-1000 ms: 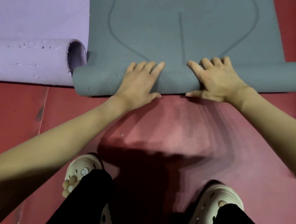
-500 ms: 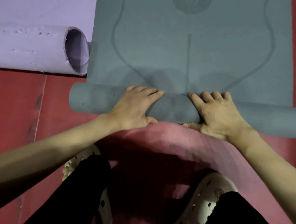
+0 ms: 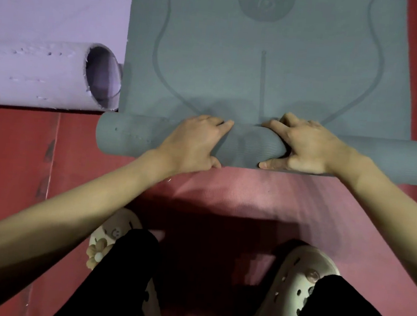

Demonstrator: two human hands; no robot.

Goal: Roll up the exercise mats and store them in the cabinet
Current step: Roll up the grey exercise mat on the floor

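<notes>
Clogs (image 3: 126,247), pink mat (image 3: 262,202) nearest. Left hand (image 3: 193,141) and right hand (image 3: 309,147), fingers curled over the grey roll (image 3: 127,134), thumbs beneath. Roll is thicker and farther along the grey mat (image 3: 264,60) than a second ago; much remains flat. Lilac roll (image 3: 39,70) far left.

Head-worn view, steeply downward, close.

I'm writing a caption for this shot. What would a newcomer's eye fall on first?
First, the two hands, left hand and right hand, gripping the rolled end of the grey mat in the middle of the view. Next, the purple mat at the left, partly rolled with its open end showing. Below lie a pink mat and pale clogs.
</notes>
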